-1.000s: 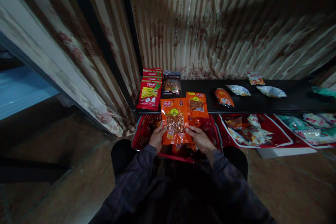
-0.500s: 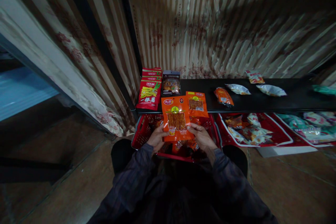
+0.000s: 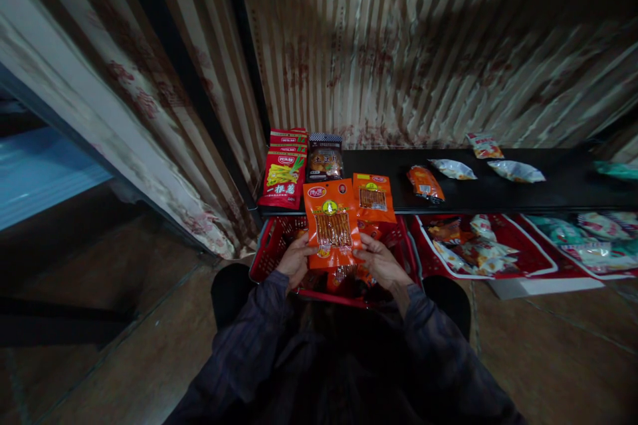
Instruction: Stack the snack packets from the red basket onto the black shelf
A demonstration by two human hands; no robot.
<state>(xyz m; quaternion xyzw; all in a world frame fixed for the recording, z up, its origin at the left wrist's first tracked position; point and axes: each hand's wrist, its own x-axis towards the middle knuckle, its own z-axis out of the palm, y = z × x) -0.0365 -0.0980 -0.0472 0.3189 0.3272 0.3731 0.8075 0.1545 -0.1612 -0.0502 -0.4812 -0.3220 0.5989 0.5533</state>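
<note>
Between my hands, an orange snack packet [image 3: 333, 229] with a clear window of brown strips faces me above a red basket [image 3: 411, 259]. My left hand [image 3: 296, 257] pinches its lower left edge, and my right hand [image 3: 381, 259] grips its lower right edge. Just behind it, a similar orange packet [image 3: 373, 198] lies at the shelf's front edge. Red snack packets [image 3: 283, 176] overlap in a stack at the shelf's left end, beside a dark snack packet [image 3: 325, 158]. More orange packets [image 3: 343, 277] are inside the basket, partly hidden by my hands.
The black shelf [image 3: 379, 163] carries an orange bag [image 3: 425, 184] and silvery-white bags [image 3: 452, 169] farther right. Under its front edge stand a second red basket [image 3: 541, 259] of snack bags and a third with green and white bags [image 3: 593, 249]. A dark post [image 3: 244, 66] rises at left.
The held orange packet has shifted slightly left and tilted a little, its window catching more glare. Both hands keep their grip; the shelf goods stay put.
</note>
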